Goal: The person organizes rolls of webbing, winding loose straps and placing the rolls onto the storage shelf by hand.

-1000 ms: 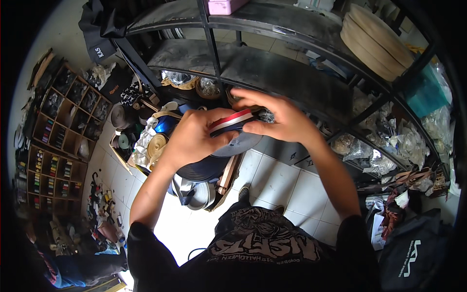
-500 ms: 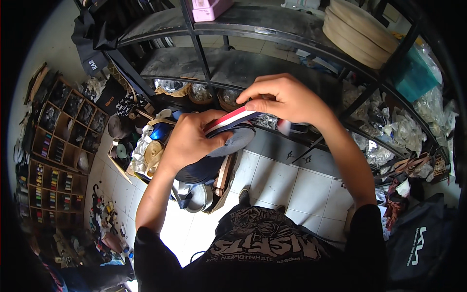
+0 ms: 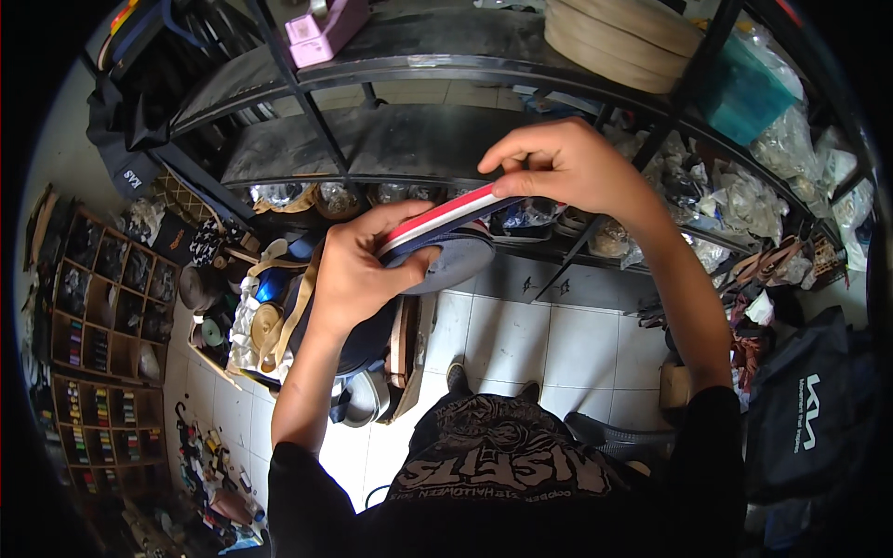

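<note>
My left hand [image 3: 361, 272] is closed round a roll of webbing [image 3: 461, 262], its thumb lying across the grey-blue flat side. Red, white and navy stripes run along the roll's outer band [image 3: 439, 219]. My right hand [image 3: 569, 175] pinches the striped webbing between thumb and fingers at the upper right of the roll. Where the strip goes behind that hand is hidden. Below the left hand, a box holds more rolls, among them a beige roll [image 3: 267, 325] and a pale grey roll [image 3: 364, 398].
A black metal shelf [image 3: 409, 139] stretches ahead, bearing a pink dispenser [image 3: 321, 35] and a large beige coil [image 3: 619, 42]. Plastic bags and a teal bin [image 3: 744, 88] are at the right. Thread compartments [image 3: 102, 409] stand left; small items litter the tiled floor [image 3: 498, 344].
The view has turned a little to the right, so the shelf sits further left. My right hand has moved slightly away from the left along the striped webbing; both keep their grip.
</note>
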`<state>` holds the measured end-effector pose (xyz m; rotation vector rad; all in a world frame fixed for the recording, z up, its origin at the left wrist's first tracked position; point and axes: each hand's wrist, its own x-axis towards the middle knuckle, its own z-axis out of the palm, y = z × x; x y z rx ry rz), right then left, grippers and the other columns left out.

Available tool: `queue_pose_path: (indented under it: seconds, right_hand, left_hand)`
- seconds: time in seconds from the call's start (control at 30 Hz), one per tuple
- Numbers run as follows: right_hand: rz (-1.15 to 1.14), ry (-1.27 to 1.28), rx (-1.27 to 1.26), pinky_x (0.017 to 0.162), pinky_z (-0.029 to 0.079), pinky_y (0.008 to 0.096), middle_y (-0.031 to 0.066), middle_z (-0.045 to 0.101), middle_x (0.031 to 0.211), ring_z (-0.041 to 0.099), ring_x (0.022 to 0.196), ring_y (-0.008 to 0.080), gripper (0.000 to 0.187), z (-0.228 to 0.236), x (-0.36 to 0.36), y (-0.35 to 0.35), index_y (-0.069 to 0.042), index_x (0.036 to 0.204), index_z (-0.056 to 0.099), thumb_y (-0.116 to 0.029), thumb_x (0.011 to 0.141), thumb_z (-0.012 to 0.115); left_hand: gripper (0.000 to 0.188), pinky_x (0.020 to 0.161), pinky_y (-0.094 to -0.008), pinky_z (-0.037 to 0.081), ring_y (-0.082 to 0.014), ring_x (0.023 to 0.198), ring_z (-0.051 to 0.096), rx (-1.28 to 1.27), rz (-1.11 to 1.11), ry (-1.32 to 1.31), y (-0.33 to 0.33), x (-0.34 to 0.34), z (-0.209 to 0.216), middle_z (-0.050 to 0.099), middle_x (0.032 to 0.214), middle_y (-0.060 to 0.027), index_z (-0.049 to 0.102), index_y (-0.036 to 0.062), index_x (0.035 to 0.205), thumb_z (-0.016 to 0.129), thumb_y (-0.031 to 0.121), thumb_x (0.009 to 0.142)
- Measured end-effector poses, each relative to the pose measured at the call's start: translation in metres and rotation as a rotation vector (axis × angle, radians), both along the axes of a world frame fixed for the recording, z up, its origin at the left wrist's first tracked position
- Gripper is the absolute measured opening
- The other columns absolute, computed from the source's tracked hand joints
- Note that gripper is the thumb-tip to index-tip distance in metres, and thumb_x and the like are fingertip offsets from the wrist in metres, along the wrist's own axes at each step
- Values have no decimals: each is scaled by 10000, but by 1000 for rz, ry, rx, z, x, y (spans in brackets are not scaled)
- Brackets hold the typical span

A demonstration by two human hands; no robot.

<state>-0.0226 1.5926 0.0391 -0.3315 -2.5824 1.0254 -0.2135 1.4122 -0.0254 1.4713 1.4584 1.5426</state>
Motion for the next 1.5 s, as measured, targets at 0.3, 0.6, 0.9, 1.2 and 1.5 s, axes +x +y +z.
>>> queue_pose_path:
  seconds: [0.3, 0.6, 0.9, 1.2, 1.5]
  right_hand:
    - [-219, 372, -198, 699, 481, 236, 53, 661, 929, 612, 831, 102, 206, -53, 30, -11, -50, 1085, 685, -126, 898, 642]
    - [-375, 555, 100, 617, 476, 253, 60, 660, 859, 608, 707, 124, 238, -53, 64, -5, -75, 1050, 718, -134, 819, 726]
    - [-481, 592, 186, 699, 486, 275, 83, 632, 972, 609, 800, 165, 336, -60, 72, -15, -103, 1146, 689, -167, 819, 724]
    - [-679, 636, -65, 935, 437, 302, 174, 566, 1274, 579, 1102, 209, 469, -64, 54, -14, -64, 1427, 398, -208, 990, 492]
    - [-731, 876, -63, 1136, 181, 358, 203, 243, 1521, 260, 1396, 290, 579, -63, 26, -18, 31, 1483, 141, -56, 961, 377]
  left_hand:
    - [462, 805, -232, 497, -96, 866, 630, 215, -82, -252, 48, 24, 3, 698, 982, -101, 593, -53, 1186, 703, -101, 740]
    - [482, 769, -228, 503, -84, 837, 629, 120, -205, -213, 79, 41, 19, 706, 956, -107, 571, -45, 1208, 682, -105, 742]
    - [467, 744, -225, 512, -99, 810, 640, 188, -188, -278, 97, 60, 25, 707, 924, -123, 567, -51, 1200, 679, -103, 749]
    - [373, 751, -244, 524, -118, 808, 645, 327, -42, -671, 134, 87, 28, 697, 949, -135, 578, -60, 1173, 666, -69, 811]
    - [337, 863, -274, 475, -140, 936, 584, 436, 201, -888, 163, 124, 14, 634, 1060, -112, 568, -64, 1206, 619, 36, 888]
